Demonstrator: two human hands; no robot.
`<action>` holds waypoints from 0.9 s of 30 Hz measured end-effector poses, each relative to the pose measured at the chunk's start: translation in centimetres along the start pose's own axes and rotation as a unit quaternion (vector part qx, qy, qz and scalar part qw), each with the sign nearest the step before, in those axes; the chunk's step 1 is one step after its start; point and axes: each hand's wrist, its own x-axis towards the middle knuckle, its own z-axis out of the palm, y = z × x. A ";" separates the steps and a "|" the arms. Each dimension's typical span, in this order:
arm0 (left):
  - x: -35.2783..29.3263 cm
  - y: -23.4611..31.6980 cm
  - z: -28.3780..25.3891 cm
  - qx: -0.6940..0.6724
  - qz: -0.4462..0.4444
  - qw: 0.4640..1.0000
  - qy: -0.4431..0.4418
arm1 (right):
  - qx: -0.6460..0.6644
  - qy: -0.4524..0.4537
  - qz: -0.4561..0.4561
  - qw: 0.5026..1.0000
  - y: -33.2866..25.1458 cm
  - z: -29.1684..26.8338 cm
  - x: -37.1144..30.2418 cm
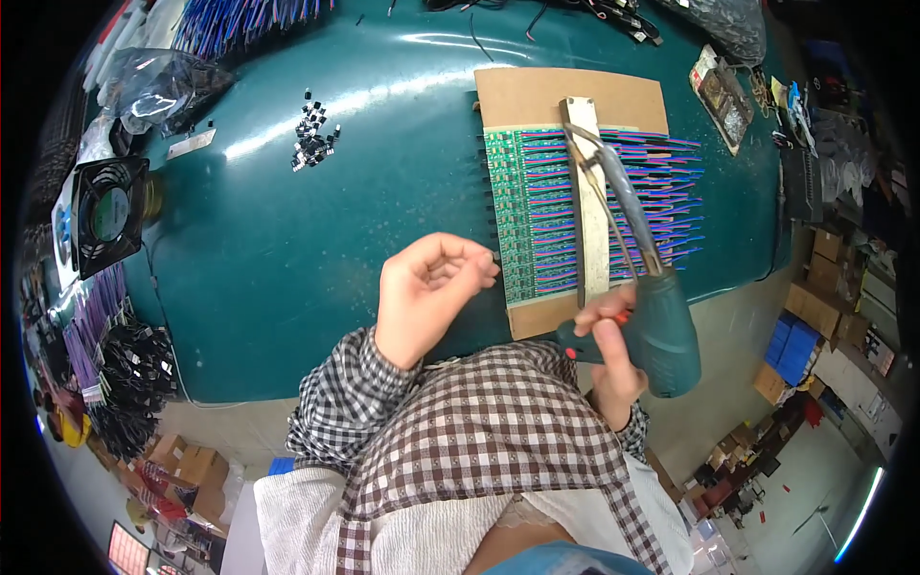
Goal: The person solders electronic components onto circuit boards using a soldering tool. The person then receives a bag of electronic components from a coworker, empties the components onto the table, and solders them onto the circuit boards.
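My right hand (pixel 613 359) grips a green soldering gun (pixel 668 335) with a red trigger. Its metal barrel and bent feed tube reach up and left over a row of green circuit boards (pixel 511 211). Blue, red and black wires (pixel 642 206) run rightward from the boards, under a pale bar (pixel 587 201) lying across them. All this rests on a brown cardboard sheet (pixel 575 94). Close to the boards' left edge, my left hand (pixel 431 292) is closed in a pinch; what its fingertips hold, if anything, is too small to make out.
Small black and silver connectors (pixel 311 134) lie loose on the green table (pixel 287 278). A black fan (pixel 110 216) stands at the left edge, near a clear plastic bag (pixel 158 86). Wire bundles (pixel 244 24) lie at the far left, and a stained flat pad (pixel 721 101) at the far right.
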 end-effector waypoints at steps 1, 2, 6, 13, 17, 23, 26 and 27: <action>0.3 -0.3 0.0 -0.001 -0.007 1.000 0.003 | -0.001 0.002 0.003 1.000 0.1 -0.4 -0.3; 0.6 -0.3 0.0 -0.001 -0.011 1.000 0.002 | 0.005 0.007 -0.002 1.000 0.2 -0.9 -0.5; 1.2 -0.4 0.1 -0.002 -0.049 0.999 0.004 | 0.007 0.014 0.003 1.000 0.3 -1.3 -1.4; 1.6 -0.8 0.2 0.033 -0.021 0.999 0.005 | -0.016 0.006 0.043 0.999 0.6 -1.5 -2.3; 1.6 -0.5 0.3 0.022 -0.038 0.999 0.008 | -0.011 0.013 0.048 0.999 1.0 -1.9 -2.8; 1.6 -0.4 0.1 0.010 -0.082 0.997 0.005 | -0.003 0.013 0.048 0.999 1.4 -2.4 -3.4; 1.6 -0.4 0.0 0.007 -0.086 0.996 -0.002 | 0.011 -0.017 0.069 0.997 1.8 -3.3 -4.3; 1.6 -0.3 0.0 0.003 -0.091 0.996 -0.002 | 0.027 -0.030 0.085 0.996 1.9 -3.5 -4.7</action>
